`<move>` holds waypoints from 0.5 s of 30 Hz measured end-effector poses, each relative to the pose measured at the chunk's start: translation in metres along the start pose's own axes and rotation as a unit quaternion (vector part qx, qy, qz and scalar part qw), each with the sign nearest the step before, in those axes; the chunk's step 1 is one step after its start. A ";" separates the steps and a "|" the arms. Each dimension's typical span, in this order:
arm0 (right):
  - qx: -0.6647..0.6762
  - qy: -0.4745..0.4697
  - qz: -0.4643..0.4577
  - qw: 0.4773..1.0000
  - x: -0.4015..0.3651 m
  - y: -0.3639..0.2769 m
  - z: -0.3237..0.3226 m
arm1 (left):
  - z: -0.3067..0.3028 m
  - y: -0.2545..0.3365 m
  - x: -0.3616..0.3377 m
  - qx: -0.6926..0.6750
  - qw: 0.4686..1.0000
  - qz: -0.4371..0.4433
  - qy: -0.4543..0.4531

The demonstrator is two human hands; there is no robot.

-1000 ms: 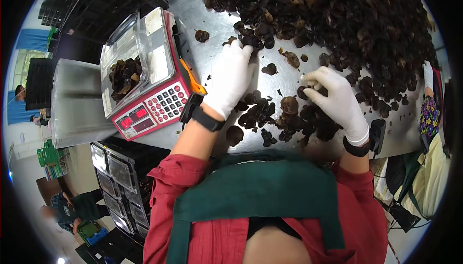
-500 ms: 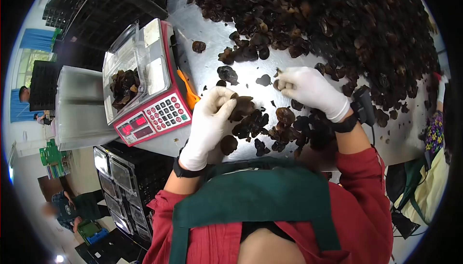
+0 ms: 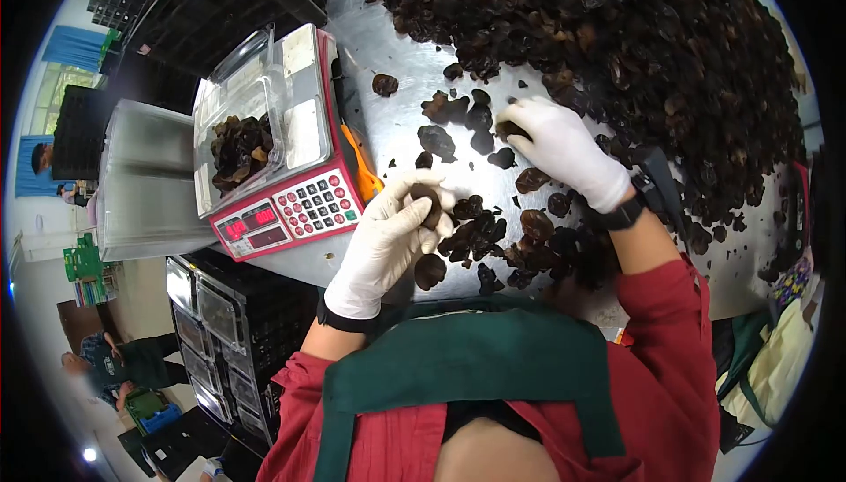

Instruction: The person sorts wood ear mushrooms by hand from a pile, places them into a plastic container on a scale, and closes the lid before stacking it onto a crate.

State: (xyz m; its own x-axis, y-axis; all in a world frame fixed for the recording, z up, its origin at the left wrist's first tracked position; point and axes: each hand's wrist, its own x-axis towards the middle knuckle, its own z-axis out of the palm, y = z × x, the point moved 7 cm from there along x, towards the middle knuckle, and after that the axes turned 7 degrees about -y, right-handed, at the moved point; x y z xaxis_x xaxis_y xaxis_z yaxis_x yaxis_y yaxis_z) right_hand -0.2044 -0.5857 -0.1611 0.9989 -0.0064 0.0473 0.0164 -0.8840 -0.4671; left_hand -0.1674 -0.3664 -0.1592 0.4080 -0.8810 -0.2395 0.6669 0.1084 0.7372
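White gloves cover both hands. My left hand (image 3: pixel 388 240) has its fingers wrapped round a dark, brown-black mushroom piece (image 3: pixel 429 203), near the scale's right side. Farther right, my right hand (image 3: pixel 564 149) curls over another dark piece (image 3: pixel 511 131), its fingertips low over the metal table (image 3: pixel 366 103). Loose mushroom pieces (image 3: pixel 476 237) lie between and below the hands. A large heap of the same dark pieces (image 3: pixel 617 33) rises beyond my right hand.
A red scale (image 3: pixel 295 213) at the left bears a clear plastic box (image 3: pixel 242 152) with mushroom pieces. Orange scissors (image 3: pixel 363 169) lie beside it. Clear containers (image 3: pixel 145 187) stand farther left. Black crates (image 3: pixel 238 332) are below; a person (image 3: pixel 123 359) stands at lower left.
The view has shifted slightly. My left hand's fingers have closed further round its piece. My right hand has moved up and now curls over a dark piece.
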 end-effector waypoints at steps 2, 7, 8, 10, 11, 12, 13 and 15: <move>0.048 -0.012 0.034 0.998 -0.014 -0.001 -0.010 | -0.002 -0.002 -0.003 0.008 1.000 -0.008 0.016; 0.114 -0.008 0.074 0.991 -0.023 0.003 -0.023 | -0.007 -0.011 -0.010 0.066 0.996 -0.054 0.007; 0.113 -0.008 0.075 0.991 -0.017 0.002 -0.020 | -0.007 -0.012 -0.011 0.071 0.996 -0.060 0.004; 0.029 0.082 -0.009 0.996 0.003 -0.019 -0.027 | -0.009 -0.014 -0.012 0.083 0.994 -0.073 0.009; 0.018 0.101 -0.020 0.995 0.014 -0.022 -0.017 | -0.010 -0.015 -0.012 0.096 0.992 -0.086 0.015; -0.030 0.102 -0.038 0.994 0.029 -0.032 -0.012 | -0.009 -0.015 -0.011 0.095 0.992 -0.086 0.014; -0.072 0.119 -0.045 0.989 0.042 -0.033 0.005 | -0.009 -0.015 -0.010 0.125 0.988 -0.085 0.015; -0.115 0.137 -0.056 0.982 0.058 -0.031 0.021 | -0.007 -0.007 -0.010 0.188 0.979 -0.079 0.031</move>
State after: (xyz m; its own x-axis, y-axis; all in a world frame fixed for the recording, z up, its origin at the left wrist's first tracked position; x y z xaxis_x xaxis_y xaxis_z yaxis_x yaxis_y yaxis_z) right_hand -0.1462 -0.5485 -0.1620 0.9416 -0.0007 0.3367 0.0833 -0.9684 -0.2350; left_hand -0.1717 -0.3555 -0.1666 0.3626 -0.8422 -0.3990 0.4533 -0.2147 0.8651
